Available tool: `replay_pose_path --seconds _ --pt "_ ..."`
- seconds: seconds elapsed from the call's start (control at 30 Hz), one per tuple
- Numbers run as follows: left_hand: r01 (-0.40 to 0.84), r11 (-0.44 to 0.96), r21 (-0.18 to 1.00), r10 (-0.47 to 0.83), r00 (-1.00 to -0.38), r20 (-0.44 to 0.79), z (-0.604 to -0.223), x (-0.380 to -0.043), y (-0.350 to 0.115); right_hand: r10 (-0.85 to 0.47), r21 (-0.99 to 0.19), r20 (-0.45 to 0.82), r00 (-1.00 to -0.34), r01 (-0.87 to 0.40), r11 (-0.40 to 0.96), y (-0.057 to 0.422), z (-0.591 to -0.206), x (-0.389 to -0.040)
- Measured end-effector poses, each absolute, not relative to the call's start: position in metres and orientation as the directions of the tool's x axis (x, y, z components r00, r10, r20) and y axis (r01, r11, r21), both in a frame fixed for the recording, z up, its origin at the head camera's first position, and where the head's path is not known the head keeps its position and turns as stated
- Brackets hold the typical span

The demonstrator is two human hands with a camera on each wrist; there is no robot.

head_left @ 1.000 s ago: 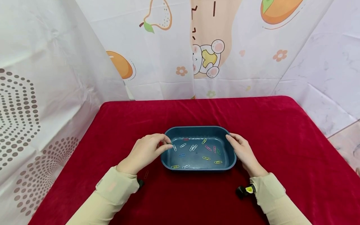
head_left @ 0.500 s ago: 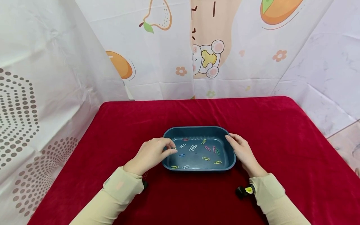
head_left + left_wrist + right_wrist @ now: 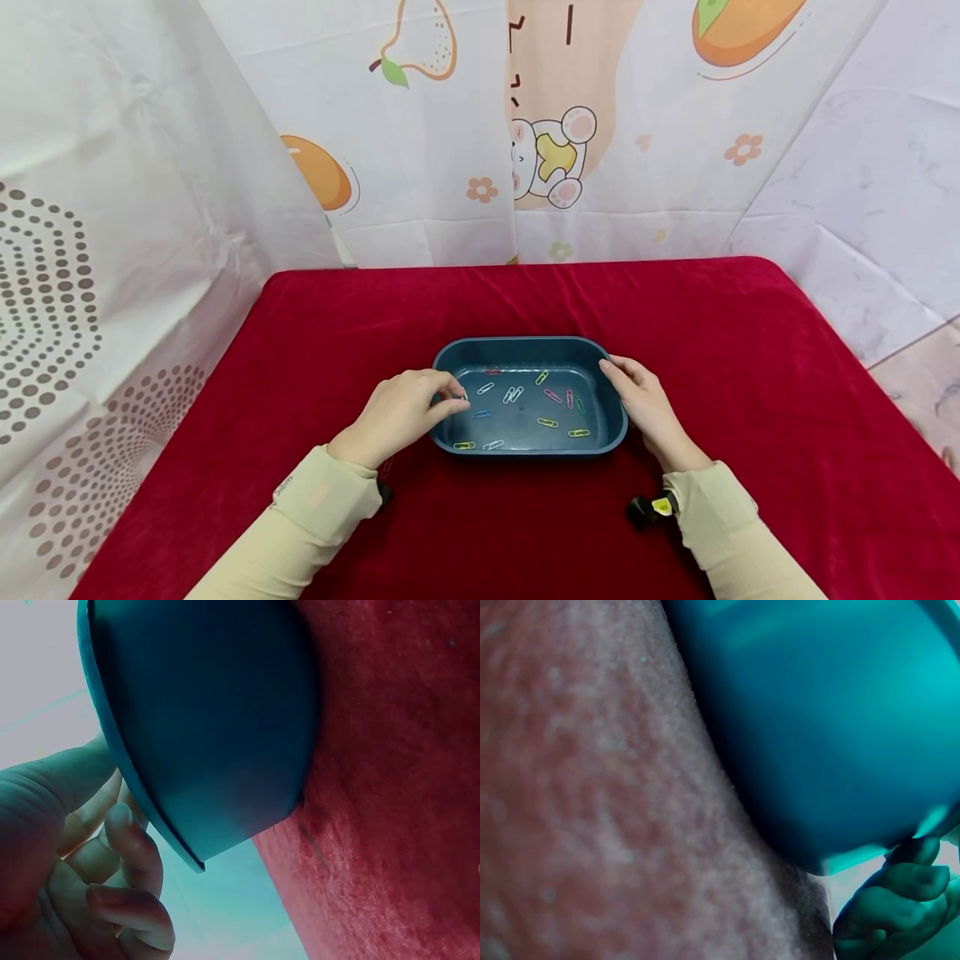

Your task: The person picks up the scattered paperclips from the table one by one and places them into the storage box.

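A dark blue plastic tray point(image 3: 525, 452) stands on the table, with several coloured paper clips spread over its bottom. My left hand point(image 3: 405, 412) reaches over its left rim, and its thumb and index finger pinch at a white paper clip point(image 3: 465, 395), mostly covered by the fingertips. In the left wrist view the tray wall point(image 3: 210, 727) hides those fingertips, while the other fingers point(image 3: 135, 847) curl outside. My right hand point(image 3: 654, 408) grips the right rim, thumb inside. Its curled fingers point(image 3: 907, 889) show under the tray's outer side in the right wrist view.
Red velvety cloth point(image 3: 720, 333) covers the table. A faint thin paper clip point(image 3: 387, 468) lies on it by the left wrist. Inside the tray are a blue clip point(image 3: 482, 414), a green clip point(image 3: 580, 406) and several others. Printed curtains point(image 3: 420, 183) hang behind.
My left hand has moved slightly right, further over the tray, and its fingertips now cover most of the white paper clip beside them. My right hand keeps its hold on the rim.
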State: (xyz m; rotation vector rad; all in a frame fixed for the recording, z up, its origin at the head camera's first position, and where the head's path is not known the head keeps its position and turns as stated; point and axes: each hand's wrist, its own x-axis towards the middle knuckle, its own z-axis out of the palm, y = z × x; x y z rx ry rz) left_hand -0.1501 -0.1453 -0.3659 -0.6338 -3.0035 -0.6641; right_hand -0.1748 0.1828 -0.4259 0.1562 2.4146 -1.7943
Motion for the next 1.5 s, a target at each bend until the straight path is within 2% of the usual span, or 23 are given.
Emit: replay_pose_path --seconds 0.53,0.87,1.5 --pt "0.369 0.846 0.385 0.343 -0.929 0.138 -0.352 -0.152 -0.161 0.010 -0.947 -0.164 -0.986 0.161 0.277 0.183 -0.427 -0.175" --pt "0.300 0.881 0.366 0.270 -0.954 0.133 -0.337 -0.149 -0.183 0.014 -0.947 -0.172 -0.985 0.169 0.273 0.184 -0.426 -0.175" --pt "0.225 0.910 0.349 0.202 -0.974 0.102 -0.351 -0.131 -0.220 0.014 -0.948 -0.162 -0.987 0.160 0.274 0.183 -0.428 -0.175"
